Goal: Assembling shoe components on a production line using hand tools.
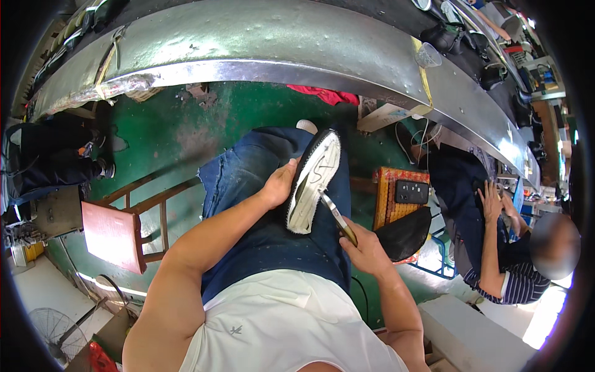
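We are in the trimming step: our left hand [279, 184] is clamped around the shoe [315, 180], which rests sole up on our lap, and our right hand [365, 248] is closed on the scissors [338, 217], whose blades meet the sole's near right edge. The next move, we think, needs a steady shoe and small, careful cuts along the rim.

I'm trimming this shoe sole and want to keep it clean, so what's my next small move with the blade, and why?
Probably draw the blade a little further along the sole. Its tip already rests on the pale sole near the lower edge, the right hand grips the handle, and the left hand braces the shoe's side over the lap, so it looks steady enough for a short stroke.
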The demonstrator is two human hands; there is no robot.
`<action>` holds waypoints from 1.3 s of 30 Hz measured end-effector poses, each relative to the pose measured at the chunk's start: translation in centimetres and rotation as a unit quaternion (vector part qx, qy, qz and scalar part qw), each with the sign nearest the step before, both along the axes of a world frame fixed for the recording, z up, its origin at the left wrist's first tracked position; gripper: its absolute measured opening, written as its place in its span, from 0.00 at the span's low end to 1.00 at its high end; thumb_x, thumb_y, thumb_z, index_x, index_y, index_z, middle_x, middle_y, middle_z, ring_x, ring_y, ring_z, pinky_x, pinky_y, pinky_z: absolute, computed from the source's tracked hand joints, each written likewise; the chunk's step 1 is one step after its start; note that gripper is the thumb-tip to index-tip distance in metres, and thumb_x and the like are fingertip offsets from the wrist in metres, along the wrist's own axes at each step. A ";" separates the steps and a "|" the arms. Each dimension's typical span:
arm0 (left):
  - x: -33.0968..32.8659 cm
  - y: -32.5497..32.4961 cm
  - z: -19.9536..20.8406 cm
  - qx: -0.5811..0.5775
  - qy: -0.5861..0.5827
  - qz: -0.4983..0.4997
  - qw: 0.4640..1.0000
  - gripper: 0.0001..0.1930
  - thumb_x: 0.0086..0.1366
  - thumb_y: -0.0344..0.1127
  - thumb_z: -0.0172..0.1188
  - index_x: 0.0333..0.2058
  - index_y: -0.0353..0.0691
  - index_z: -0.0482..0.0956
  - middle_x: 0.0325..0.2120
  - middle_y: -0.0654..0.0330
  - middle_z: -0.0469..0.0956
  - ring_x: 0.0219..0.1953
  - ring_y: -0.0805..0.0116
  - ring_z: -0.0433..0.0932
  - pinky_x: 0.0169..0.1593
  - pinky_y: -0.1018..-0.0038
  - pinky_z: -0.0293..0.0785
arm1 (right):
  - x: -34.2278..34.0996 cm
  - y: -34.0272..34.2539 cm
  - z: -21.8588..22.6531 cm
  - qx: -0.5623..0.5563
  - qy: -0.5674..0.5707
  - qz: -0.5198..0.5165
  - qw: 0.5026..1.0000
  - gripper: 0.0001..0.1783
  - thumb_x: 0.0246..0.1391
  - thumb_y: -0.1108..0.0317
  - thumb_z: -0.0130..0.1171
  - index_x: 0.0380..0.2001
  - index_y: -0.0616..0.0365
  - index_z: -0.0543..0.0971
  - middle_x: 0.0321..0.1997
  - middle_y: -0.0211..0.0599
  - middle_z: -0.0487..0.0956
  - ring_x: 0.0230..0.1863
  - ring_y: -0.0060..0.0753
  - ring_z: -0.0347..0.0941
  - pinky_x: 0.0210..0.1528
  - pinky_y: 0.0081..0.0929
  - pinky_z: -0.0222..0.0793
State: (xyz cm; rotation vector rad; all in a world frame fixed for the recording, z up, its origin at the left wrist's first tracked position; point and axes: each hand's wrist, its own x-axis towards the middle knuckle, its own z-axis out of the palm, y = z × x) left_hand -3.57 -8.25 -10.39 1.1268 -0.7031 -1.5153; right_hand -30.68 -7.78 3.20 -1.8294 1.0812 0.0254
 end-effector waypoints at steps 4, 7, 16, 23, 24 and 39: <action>0.6 0.5 -0.8 0.004 -0.025 -0.023 0.999 0.29 0.83 0.46 0.30 0.64 0.28 0.68 0.59 0.54 0.75 0.60 0.69 0.71 0.66 0.74 0.63 | 1.7 -1.9 1.4 -0.061 0.016 0.076 0.995 0.31 0.62 0.67 0.58 0.65 0.72 0.66 0.63 0.67 0.72 0.64 0.65 0.69 0.69 0.44 0.63; -0.5 1.0 -1.5 -0.024 -0.107 0.035 0.993 0.29 0.82 0.46 0.30 0.62 0.28 0.70 0.55 0.45 0.78 0.60 0.56 0.74 0.66 0.69 0.63 | 3.1 -3.1 2.4 -0.117 0.053 0.145 0.981 0.34 0.61 0.69 0.59 0.65 0.75 0.63 0.65 0.69 0.68 0.68 0.65 0.64 0.71 0.45 0.61; -0.7 3.0 -3.8 -0.040 -0.117 0.071 0.990 0.32 0.82 0.49 0.30 0.66 0.25 0.65 0.63 0.42 0.71 0.68 0.52 0.66 0.71 0.66 0.57 | 10.1 -6.5 8.0 -0.087 0.261 0.291 0.916 0.14 0.58 0.68 0.60 0.41 0.68 0.73 0.37 0.59 0.80 0.40 0.65 0.78 0.43 0.54 0.72; 1.7 3.8 1.6 -0.015 0.195 0.041 0.980 0.36 0.79 0.51 0.41 0.74 0.30 0.47 0.70 0.51 0.59 0.71 0.62 0.58 0.74 0.68 0.51 | 8.2 -5.3 -1.5 -0.069 0.084 0.149 0.983 0.12 0.60 0.63 0.61 0.33 0.61 0.73 0.30 0.53 0.80 0.35 0.61 0.79 0.38 0.53 0.71; 2.1 3.7 2.6 -0.035 0.190 0.020 0.981 0.40 0.77 0.53 0.46 0.74 0.31 0.44 0.72 0.50 0.56 0.72 0.62 0.56 0.74 0.68 0.50 | 7.7 -4.1 -2.7 -0.061 0.065 0.101 0.991 0.12 0.60 0.63 0.63 0.36 0.61 0.75 0.28 0.51 0.79 0.34 0.59 0.79 0.37 0.50 0.71; 1.4 3.5 2.6 -0.039 -0.046 0.066 0.996 0.43 0.72 0.35 0.60 0.76 0.38 0.42 0.71 0.47 0.57 0.73 0.61 0.55 0.73 0.70 0.50 | 10.6 -11.5 3.9 -0.136 0.125 0.200 0.962 0.14 0.61 0.68 0.59 0.46 0.65 0.75 0.38 0.49 0.81 0.41 0.53 0.80 0.44 0.41 0.75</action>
